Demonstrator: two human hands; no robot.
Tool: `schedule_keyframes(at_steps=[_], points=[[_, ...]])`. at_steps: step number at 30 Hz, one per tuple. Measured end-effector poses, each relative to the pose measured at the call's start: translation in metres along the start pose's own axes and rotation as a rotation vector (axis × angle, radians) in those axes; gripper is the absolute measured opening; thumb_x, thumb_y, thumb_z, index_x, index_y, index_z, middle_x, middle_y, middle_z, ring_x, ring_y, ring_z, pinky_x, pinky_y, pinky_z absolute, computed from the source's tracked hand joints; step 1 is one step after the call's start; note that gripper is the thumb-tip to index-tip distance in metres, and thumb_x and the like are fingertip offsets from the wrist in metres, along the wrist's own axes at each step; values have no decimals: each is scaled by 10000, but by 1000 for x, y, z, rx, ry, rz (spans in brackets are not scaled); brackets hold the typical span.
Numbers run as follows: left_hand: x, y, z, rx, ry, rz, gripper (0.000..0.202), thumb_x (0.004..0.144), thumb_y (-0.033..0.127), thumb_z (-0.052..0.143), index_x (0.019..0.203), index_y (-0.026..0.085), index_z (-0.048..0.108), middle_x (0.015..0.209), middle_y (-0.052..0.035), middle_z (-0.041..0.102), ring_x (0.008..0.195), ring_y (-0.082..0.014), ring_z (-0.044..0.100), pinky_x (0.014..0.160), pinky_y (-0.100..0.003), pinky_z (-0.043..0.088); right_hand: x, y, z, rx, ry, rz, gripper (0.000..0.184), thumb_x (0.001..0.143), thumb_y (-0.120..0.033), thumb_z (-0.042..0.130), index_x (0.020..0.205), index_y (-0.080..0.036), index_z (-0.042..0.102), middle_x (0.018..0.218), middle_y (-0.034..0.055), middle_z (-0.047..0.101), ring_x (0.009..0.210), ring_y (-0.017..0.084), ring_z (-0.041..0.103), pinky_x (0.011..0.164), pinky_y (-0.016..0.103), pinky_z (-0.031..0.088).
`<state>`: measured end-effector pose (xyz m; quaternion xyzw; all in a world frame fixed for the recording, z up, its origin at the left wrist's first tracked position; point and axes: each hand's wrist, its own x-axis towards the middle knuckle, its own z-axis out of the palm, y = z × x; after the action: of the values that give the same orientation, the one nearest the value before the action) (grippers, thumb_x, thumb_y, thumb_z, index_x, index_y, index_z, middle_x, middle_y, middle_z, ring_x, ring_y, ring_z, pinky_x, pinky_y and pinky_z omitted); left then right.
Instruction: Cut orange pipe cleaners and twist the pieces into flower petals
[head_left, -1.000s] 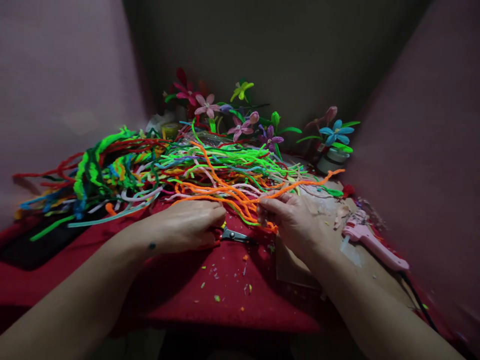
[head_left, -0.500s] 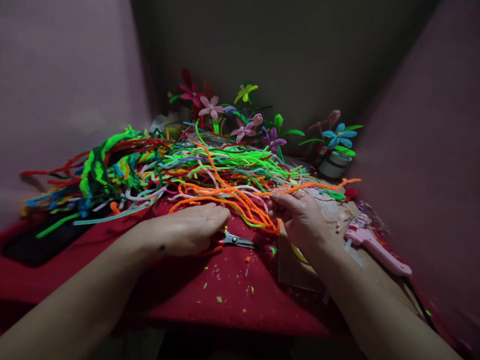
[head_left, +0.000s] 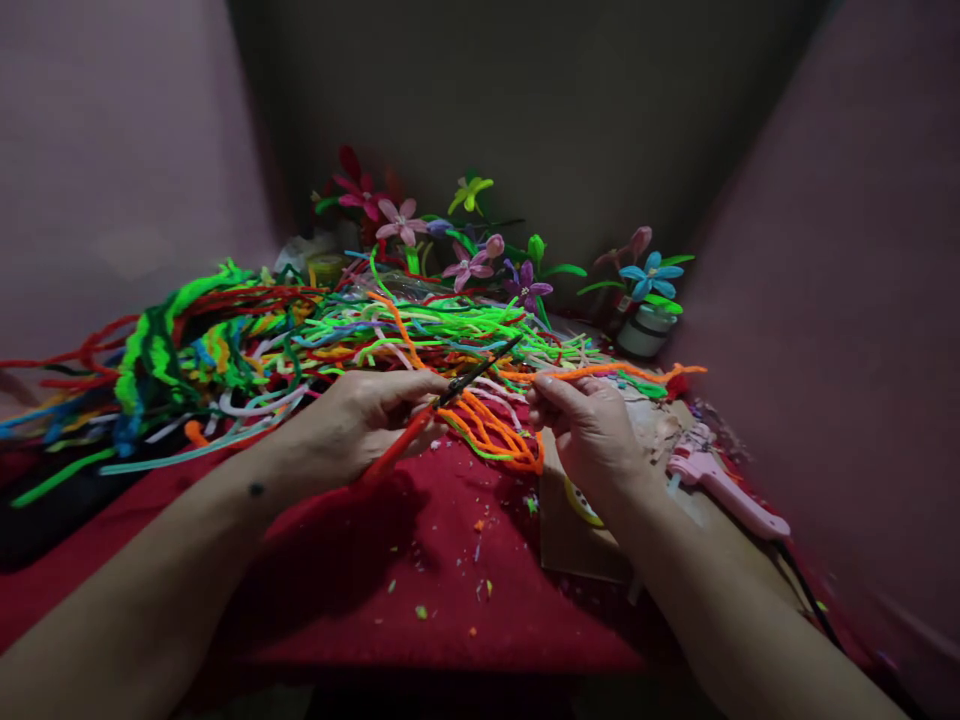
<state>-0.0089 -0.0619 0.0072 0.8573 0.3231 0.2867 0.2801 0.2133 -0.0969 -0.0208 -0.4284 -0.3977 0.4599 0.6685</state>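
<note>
My left hand [head_left: 375, 415] is closed around a pair of scissors [head_left: 480, 370], raised off the table. Their red handle points down toward me and the dark blades point up and to the right, over the pile. At the right, my right hand [head_left: 589, 415] pinches an orange pipe cleaner [head_left: 622, 368], whose free end stretches off to the right. Between my hands lies a bundle of orange pipe cleaners [head_left: 491, 430] with a green strand along it. Behind them spreads a large pile of pipe cleaners [head_left: 435, 325], mostly green, with red, white and blue ones.
Pipe-cleaner flowers [head_left: 466, 265] stand at the back, and a blue flower [head_left: 652, 275] rises by a small jar [head_left: 646, 332]. A pink glue gun [head_left: 727, 490] lies at the right beside a cardboard piece [head_left: 574, 540]. Scraps dot the red cloth [head_left: 360, 590].
My left hand has lifted the scissors from the cloth and turned the blades upward. My right hand still pinches the orange pipe cleaner. The whole view has shifted slightly.
</note>
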Motion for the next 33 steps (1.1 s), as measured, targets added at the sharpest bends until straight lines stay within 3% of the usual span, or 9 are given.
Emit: schedule_keyframes(at_steps=[4, 9, 13, 21, 28, 33], points=[[-1, -4, 16, 292, -2, 139, 387, 870, 213, 419, 1237, 152, 526, 1146, -98, 643, 993, -198, 615, 845, -267, 461, -6, 0, 4, -82, -11, -55, 128, 697, -238, 673, 620, -142, 640, 552, -3, 602, 487, 96, 514, 505, 237, 402], [-2, -9, 29, 545, -20, 87, 437, 879, 160, 304, 1288, 110, 448, 1107, -156, 630, 956, -263, 633, 797, -389, 507, -12, -2, 9, -151, -2, -84, 138, 720, -245, 657, 639, -133, 671, 555, 15, 624, 510, 105, 537, 521, 238, 424], [-1, -11, 38, 711, -80, 12, 480, 842, 73, 302, 1310, 80, 408, 1115, -183, 610, 975, -273, 626, 800, -394, 514, -14, -2, 12, -155, 10, -85, 131, 702, -255, 682, 650, -134, 674, 555, 14, 629, 509, 107, 544, 516, 239, 436], [-3, -13, 43, 754, -80, 34, 479, 853, 61, 300, 1326, 77, 373, 1155, -177, 586, 1016, -261, 616, 822, -377, 518, -15, -1, 13, -92, 0, -53, 130, 684, -253, 700, 681, -125, 676, 542, 8, 631, 504, 107, 562, 531, 237, 454], [-3, -9, 43, 813, -64, 16, 490, 838, 45, 332, 1322, 87, 396, 1061, -130, 614, 887, -247, 648, 731, -359, 541, -15, 0, 13, -94, -30, -71, 126, 690, -243, 699, 706, -119, 680, 558, 10, 655, 513, 121, 595, 533, 239, 482], [-2, -9, 45, 868, -55, 19, 486, 837, 45, 347, 1320, 71, 406, 1074, -147, 612, 899, -258, 645, 729, -366, 545, -15, 0, 12, -124, -34, -63, 127, 710, -241, 683, 736, -116, 680, 557, 9, 654, 509, 120, 597, 530, 238, 487]])
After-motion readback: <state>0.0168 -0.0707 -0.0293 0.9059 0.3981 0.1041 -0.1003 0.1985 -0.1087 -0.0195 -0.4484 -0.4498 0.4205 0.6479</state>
